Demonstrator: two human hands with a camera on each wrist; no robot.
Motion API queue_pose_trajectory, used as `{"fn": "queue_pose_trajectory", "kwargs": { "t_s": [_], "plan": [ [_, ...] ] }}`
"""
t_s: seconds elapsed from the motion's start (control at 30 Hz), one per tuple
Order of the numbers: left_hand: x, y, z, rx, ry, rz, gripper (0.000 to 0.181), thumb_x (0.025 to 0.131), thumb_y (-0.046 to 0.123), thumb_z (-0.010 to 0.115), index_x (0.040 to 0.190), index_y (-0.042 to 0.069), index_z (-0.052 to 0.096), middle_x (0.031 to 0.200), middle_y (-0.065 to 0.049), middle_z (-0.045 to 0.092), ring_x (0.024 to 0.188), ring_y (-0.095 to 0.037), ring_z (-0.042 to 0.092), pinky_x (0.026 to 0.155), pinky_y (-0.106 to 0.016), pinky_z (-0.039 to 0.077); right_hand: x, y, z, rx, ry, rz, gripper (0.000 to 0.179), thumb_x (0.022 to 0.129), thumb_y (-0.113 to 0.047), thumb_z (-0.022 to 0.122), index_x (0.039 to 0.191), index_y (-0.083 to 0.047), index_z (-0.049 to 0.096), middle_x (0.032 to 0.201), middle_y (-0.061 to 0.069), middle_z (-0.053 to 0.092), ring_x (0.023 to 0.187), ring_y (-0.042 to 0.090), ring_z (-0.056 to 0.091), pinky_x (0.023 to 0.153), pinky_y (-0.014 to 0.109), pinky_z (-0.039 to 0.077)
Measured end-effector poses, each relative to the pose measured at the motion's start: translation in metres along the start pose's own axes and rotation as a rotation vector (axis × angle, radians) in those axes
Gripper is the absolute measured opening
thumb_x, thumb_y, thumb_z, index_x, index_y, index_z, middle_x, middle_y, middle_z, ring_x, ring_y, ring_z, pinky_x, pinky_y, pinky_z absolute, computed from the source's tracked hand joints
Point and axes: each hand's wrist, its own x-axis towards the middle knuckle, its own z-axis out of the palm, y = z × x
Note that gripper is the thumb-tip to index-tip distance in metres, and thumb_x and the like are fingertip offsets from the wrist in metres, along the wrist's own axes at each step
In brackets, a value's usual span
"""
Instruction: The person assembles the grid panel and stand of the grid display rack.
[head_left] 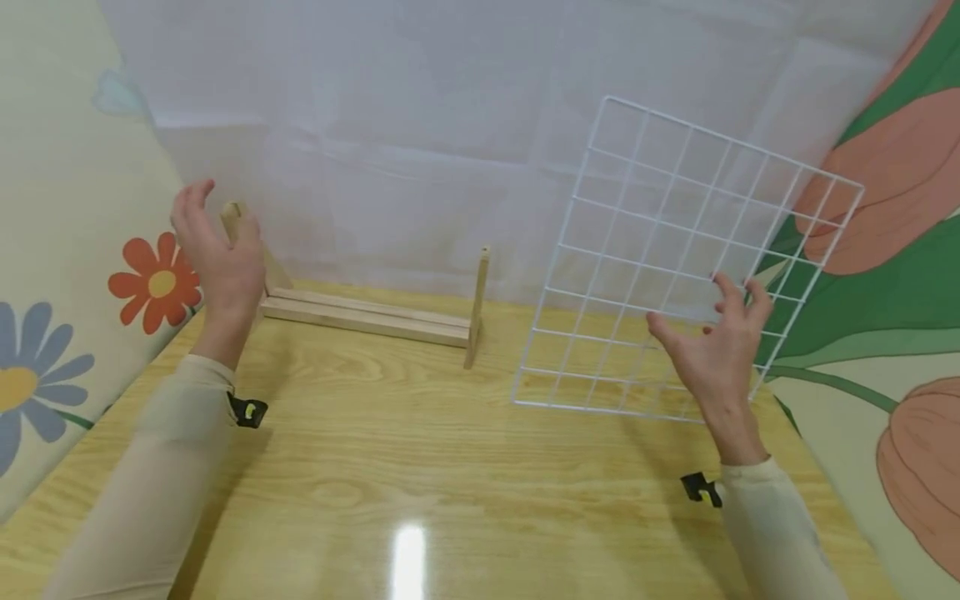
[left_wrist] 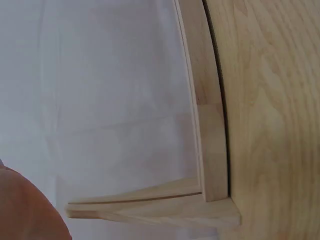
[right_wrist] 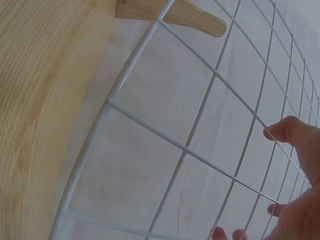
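My left hand [head_left: 225, 262], with thumb and fingers spread apart, is raised beside the left upright of a pale wooden stand [head_left: 367, 321]. That upright [left_wrist: 150, 205] is partly hidden behind the hand in the head view. In the left wrist view, part of the hand shows at the lower left, with a gap to the wood. A white wire grid panel [head_left: 637, 262] stands tilted on the right. At its lower right is my right hand [head_left: 716, 354], its thumb and bent fingers wide apart. Whether the fingertips touch the wires [right_wrist: 185, 150] is hard to make out.
A wood-grain table [head_left: 450, 458] lies under everything, with a white cloth [head_left: 412, 125] hanging behind. Flower-patterned cloth [head_left: 60, 250] covers the left side, and another patterned cloth [head_left: 900, 333] the right. The stand's right upright [head_left: 480, 304] is left of the grid panel.
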Motion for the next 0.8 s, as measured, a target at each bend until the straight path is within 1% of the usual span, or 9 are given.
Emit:
{"fn": "queue_pose_trajectory", "kwargs": {
  "t_s": [0.1, 0.17, 0.23, 0.27, 0.37, 0.43, 0.57, 0.67, 0.8],
  "plan": [
    [0.005, -0.013, -0.013, -0.076, -0.102, -0.186, 0.065, 0.106, 0.03, 0.047, 0.163, 0.031, 0.015, 0.166, 0.009, 0.009, 0.148, -0.004, 0.007, 0.12, -0.022, 0.008, 0.001, -0.002, 0.002, 0.013, -0.019, 0.012, 0.092, 0.075, -0.033, 0.093, 0.151, -0.008, 0.048, 0.162, 0.012, 0.017, 0.125, 0.036, 0.047, 0.089, 0.052, 0.054],
    [0.006, -0.02, -0.018, -0.127, -0.183, -0.285, 0.071, 0.106, 0.033, 0.046, 0.164, 0.034, 0.004, 0.168, 0.011, 0.004, 0.15, -0.006, 0.002, 0.121, -0.027, 0.007, 0.001, -0.003, 0.003, 0.02, -0.029, 0.017, 0.092, 0.075, -0.035, 0.092, 0.151, -0.009, 0.048, 0.162, 0.011, 0.016, 0.126, 0.035, 0.047, 0.089, 0.051, 0.054],
    [0.006, -0.026, -0.021, -0.164, -0.26, -0.351, 0.076, 0.107, 0.036, 0.046, 0.163, 0.035, -0.005, 0.167, 0.014, -0.002, 0.15, -0.007, -0.004, 0.122, -0.031, 0.005, 0.001, -0.004, 0.003, 0.021, -0.032, 0.013, 0.092, 0.075, -0.035, 0.092, 0.151, -0.01, 0.048, 0.162, 0.01, 0.016, 0.126, 0.035, 0.047, 0.089, 0.051, 0.053],
    [0.006, -0.027, -0.022, -0.169, -0.292, -0.369, 0.077, 0.107, 0.039, 0.045, 0.163, 0.035, -0.008, 0.167, 0.015, -0.004, 0.15, -0.007, -0.005, 0.122, -0.032, 0.004, 0.001, -0.004, 0.003, 0.019, -0.031, 0.012, 0.092, 0.075, -0.035, 0.092, 0.152, -0.01, 0.048, 0.162, 0.01, 0.016, 0.126, 0.035, 0.047, 0.089, 0.051, 0.053],
    [0.008, -0.029, -0.022, -0.173, -0.356, -0.383, 0.079, 0.107, 0.043, 0.043, 0.161, 0.033, -0.013, 0.166, 0.016, -0.009, 0.149, -0.006, -0.007, 0.122, -0.035, 0.001, 0.001, -0.004, 0.003, 0.008, -0.019, 0.002, 0.092, 0.075, -0.034, 0.093, 0.151, -0.009, 0.048, 0.161, 0.013, 0.018, 0.124, 0.036, 0.048, 0.089, 0.052, 0.054],
    [0.008, -0.028, -0.021, -0.171, -0.362, -0.381, 0.079, 0.107, 0.045, 0.043, 0.162, 0.032, -0.013, 0.166, 0.015, -0.008, 0.149, -0.008, -0.006, 0.122, -0.037, 0.002, 0.001, -0.003, 0.003, 0.0, -0.009, -0.006, 0.091, 0.075, -0.032, 0.093, 0.15, -0.008, 0.049, 0.16, 0.014, 0.019, 0.124, 0.036, 0.048, 0.088, 0.052, 0.055],
    [0.007, -0.024, -0.02, -0.184, -0.332, -0.38, 0.075, 0.107, 0.041, 0.043, 0.163, 0.033, -0.006, 0.168, 0.008, -0.001, 0.15, -0.012, 0.004, 0.123, -0.041, 0.01, 0.003, -0.003, 0.004, -0.001, 0.006, -0.018, 0.089, 0.074, -0.031, 0.093, 0.149, -0.006, 0.05, 0.159, 0.016, 0.021, 0.122, 0.037, 0.049, 0.087, 0.051, 0.055],
    [0.004, -0.021, -0.019, -0.183, -0.303, -0.387, 0.069, 0.107, 0.037, 0.044, 0.164, 0.032, 0.005, 0.168, 0.001, 0.009, 0.149, -0.017, 0.016, 0.121, -0.042, 0.021, 0.004, -0.002, 0.004, 0.007, 0.013, -0.025, 0.088, 0.075, -0.03, 0.093, 0.148, -0.006, 0.051, 0.159, 0.016, 0.021, 0.121, 0.037, 0.049, 0.086, 0.051, 0.055],
    [0.0, -0.016, -0.016, -0.125, -0.281, -0.391, 0.064, 0.107, 0.035, 0.044, 0.164, 0.031, 0.015, 0.165, -0.002, 0.019, 0.144, -0.02, 0.028, 0.115, -0.04, 0.033, 0.004, -0.002, 0.004, 0.012, 0.025, -0.033, 0.087, 0.075, -0.03, 0.093, 0.147, -0.005, 0.051, 0.159, 0.016, 0.022, 0.119, 0.036, 0.05, 0.084, 0.05, 0.054]
  ]
}}
